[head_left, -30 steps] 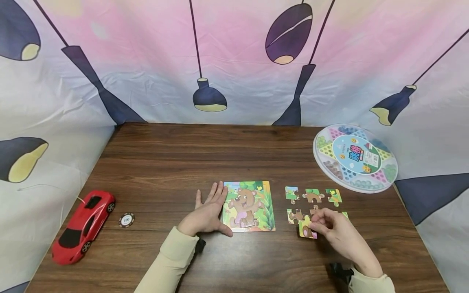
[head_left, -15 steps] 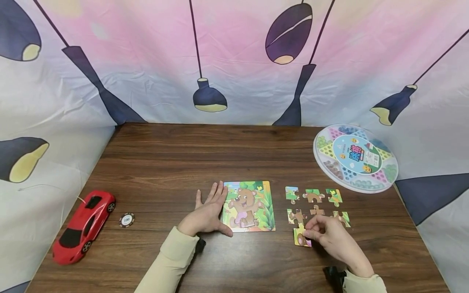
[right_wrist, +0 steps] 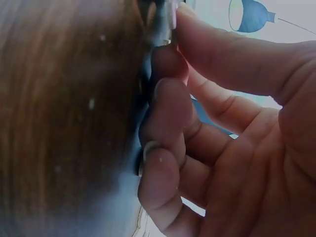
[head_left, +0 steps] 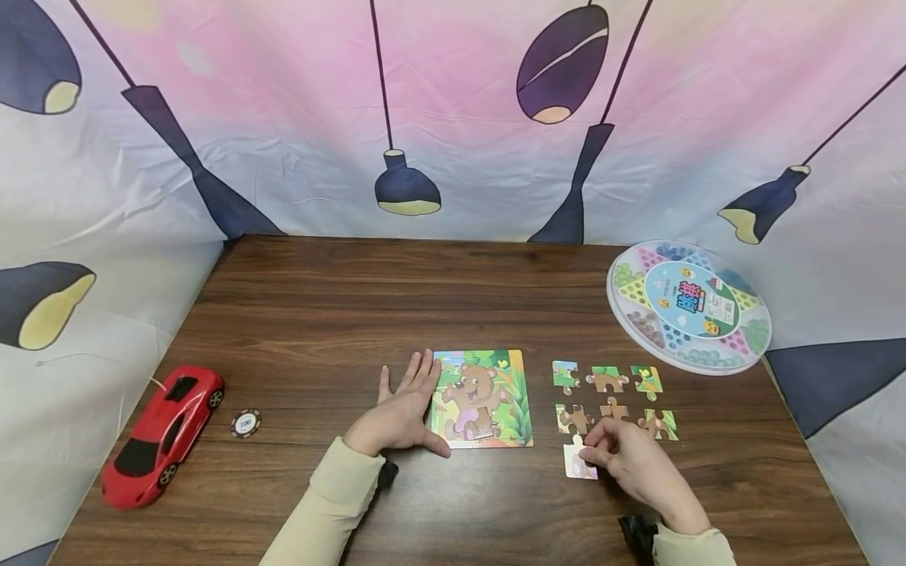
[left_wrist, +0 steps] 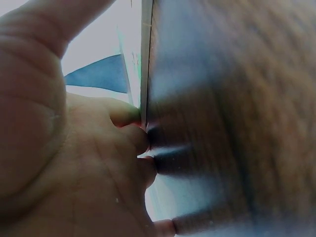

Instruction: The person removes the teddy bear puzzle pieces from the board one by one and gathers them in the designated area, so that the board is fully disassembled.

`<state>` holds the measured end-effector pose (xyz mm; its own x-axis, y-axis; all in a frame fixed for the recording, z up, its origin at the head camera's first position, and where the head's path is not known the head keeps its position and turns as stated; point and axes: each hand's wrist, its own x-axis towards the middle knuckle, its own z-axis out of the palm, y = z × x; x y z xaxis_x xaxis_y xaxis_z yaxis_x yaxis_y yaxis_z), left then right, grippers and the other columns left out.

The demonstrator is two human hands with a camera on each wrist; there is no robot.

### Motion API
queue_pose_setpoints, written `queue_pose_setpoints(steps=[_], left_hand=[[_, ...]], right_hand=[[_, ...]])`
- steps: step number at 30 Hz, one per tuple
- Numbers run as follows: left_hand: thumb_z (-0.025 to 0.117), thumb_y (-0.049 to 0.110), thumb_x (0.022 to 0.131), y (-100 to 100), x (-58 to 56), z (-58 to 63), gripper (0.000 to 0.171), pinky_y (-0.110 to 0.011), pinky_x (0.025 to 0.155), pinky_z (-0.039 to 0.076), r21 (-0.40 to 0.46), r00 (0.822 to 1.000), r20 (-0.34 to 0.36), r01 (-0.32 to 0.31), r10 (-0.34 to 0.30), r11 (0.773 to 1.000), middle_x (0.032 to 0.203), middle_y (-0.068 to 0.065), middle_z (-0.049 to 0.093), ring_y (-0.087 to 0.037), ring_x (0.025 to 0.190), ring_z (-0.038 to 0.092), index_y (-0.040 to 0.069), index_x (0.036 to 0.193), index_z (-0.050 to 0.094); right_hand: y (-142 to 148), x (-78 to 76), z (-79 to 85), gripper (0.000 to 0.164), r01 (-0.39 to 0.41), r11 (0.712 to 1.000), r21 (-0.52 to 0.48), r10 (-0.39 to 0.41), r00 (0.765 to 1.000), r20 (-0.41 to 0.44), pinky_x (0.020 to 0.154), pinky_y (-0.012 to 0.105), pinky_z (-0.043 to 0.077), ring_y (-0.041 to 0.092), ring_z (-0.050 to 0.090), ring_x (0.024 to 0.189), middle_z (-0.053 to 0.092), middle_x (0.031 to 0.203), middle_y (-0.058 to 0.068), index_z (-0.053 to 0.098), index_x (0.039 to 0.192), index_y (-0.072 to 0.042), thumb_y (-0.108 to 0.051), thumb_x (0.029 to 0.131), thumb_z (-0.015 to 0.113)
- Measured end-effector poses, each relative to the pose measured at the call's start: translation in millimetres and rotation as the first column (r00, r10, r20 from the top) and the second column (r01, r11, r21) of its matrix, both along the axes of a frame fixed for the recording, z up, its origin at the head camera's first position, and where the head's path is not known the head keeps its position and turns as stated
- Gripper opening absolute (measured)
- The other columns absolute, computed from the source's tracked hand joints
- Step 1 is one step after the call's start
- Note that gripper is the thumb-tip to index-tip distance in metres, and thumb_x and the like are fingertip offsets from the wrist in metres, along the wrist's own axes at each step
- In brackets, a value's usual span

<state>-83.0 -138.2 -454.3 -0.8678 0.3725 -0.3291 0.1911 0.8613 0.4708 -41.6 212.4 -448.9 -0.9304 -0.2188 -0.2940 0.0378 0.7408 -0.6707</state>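
Note:
A square bear picture puzzle board (head_left: 477,397) lies flat in the middle of the table. My left hand (head_left: 403,409) rests beside it with fingers spread and straight, fingertips at its left edge and thumb by the lower left corner. In the left wrist view the left hand's palm (left_wrist: 84,168) shows with fingertips on the wood at the board's edge. My right hand (head_left: 630,456) pinches a jigsaw piece (head_left: 579,464) between thumb and finger, its face whitened by glare. Two rows of loose jigsaw pieces (head_left: 606,380) lie just beyond. The right wrist view shows the right hand's curled fingers (right_wrist: 165,113).
A round Chinese checkers set (head_left: 690,306) lies at the back right. To the left are a red toy car (head_left: 163,436) and a poker chip (head_left: 245,424). A printed cloth (head_left: 481,181) hangs behind the dark wooden table (head_left: 396,299).
My right hand has moved left and slightly toward me with the jigsaw piece, bringing it below the lower row's left piece. My left hand has stayed in place.

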Motion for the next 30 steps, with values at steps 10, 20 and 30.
queue_pose_setpoints(steps=[10,20,30], left_hand=[[0.087,0.053,0.059,-0.1,-0.5,-0.4,0.136,-0.064,0.108,-0.014,-0.007,1.000,0.008,0.001,-0.001,1.000,0.161,-0.008,-0.013,-0.023,0.147,-0.013,0.008,0.157,0.004],[0.087,0.053,0.059,-0.1,-0.8,-0.1,0.136,-0.064,0.108,-0.015,-0.006,1.000,0.006,-0.001,0.001,1.000,0.161,-0.009,-0.012,-0.024,0.147,-0.013,0.007,0.156,0.004],[0.087,0.053,0.059,0.3,0.3,-0.3,0.136,-0.063,0.107,-0.016,-0.003,1.000,-0.001,-0.001,0.001,1.000,0.161,-0.009,-0.012,-0.023,0.147,-0.012,0.007,0.156,0.004]], right_hand=[[-4.0,2.6,0.3,0.013,0.019,0.997,0.078,-0.015,0.999,-0.052,0.062,0.027,0.039,0.008,0.048,0.057,0.055,0.065,-0.007,0.064,0.082,-0.018,-0.023,0.085,0.075],[-7.5,2.9,1.4,0.013,0.043,0.994,0.101,-0.039,0.998,-0.043,0.058,0.028,0.040,0.010,0.049,0.057,0.054,0.065,-0.006,0.064,0.083,-0.018,-0.023,0.085,0.076],[-8.2,3.7,1.4,0.013,0.046,0.992,0.122,-0.040,0.998,-0.049,0.057,0.028,0.039,0.010,0.049,0.056,0.054,0.065,-0.007,0.063,0.083,-0.019,-0.023,0.084,0.076]])
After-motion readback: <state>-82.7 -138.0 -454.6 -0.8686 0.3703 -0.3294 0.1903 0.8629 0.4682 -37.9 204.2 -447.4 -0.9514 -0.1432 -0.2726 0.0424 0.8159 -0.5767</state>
